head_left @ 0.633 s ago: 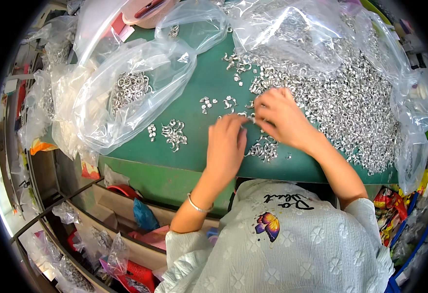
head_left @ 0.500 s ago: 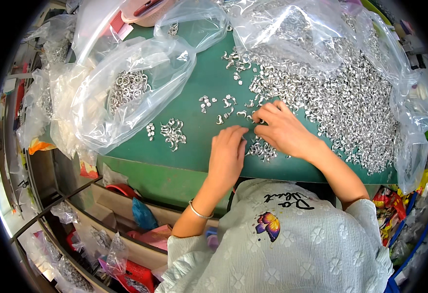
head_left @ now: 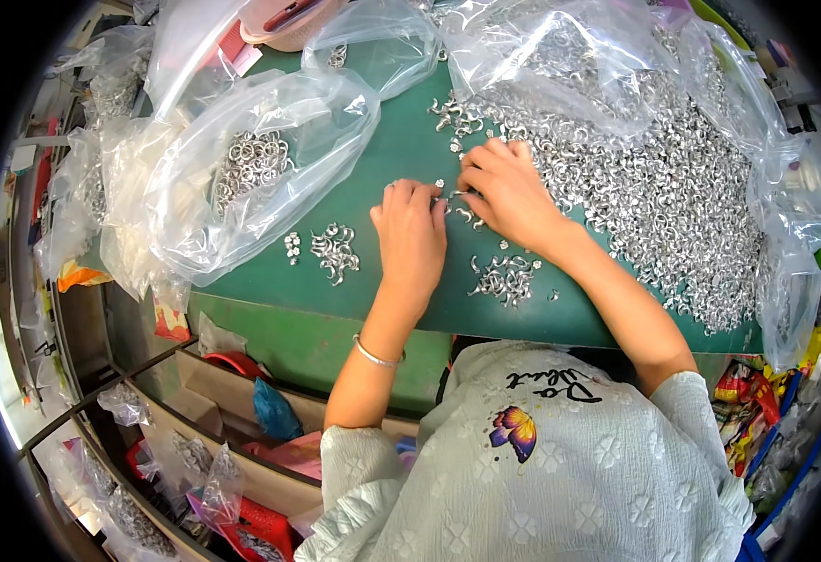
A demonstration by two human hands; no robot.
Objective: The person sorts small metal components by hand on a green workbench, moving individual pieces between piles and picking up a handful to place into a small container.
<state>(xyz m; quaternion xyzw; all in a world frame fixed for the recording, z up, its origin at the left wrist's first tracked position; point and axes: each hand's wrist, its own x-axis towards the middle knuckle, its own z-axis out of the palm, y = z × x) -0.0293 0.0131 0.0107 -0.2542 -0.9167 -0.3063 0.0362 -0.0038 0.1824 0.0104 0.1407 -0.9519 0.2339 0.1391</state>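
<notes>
My left hand (head_left: 410, 234) rests over the green tabletop with its fingers curled down and pressed together. Just across from it, my right hand (head_left: 512, 192) bends its fingers toward a few small curved metal pieces (head_left: 467, 216). What either set of fingertips holds is too small or hidden to make out. A tiny flower-shaped metal piece (head_left: 439, 184) lies by the left fingertips. Nearer the table edge is a small pile of curved silver pieces (head_left: 506, 280). Left of my left hand lies another such cluster (head_left: 335, 251), with a short row of flower-shaped pieces (head_left: 293, 247) beside it.
A broad heap of silver pieces (head_left: 673, 206) covers the table's right side, partly under a clear plastic bag (head_left: 560, 66). At left, an open clear bag (head_left: 336, 159) holds metal rings (head_left: 253, 164). A pink basket (head_left: 298, 28) stands at the back. Below is an open drawer (head_left: 214, 421).
Both hands have moved away from the table's near edge, the left one also leftward. The small pile near that edge, partly covered before, now shows fully.
</notes>
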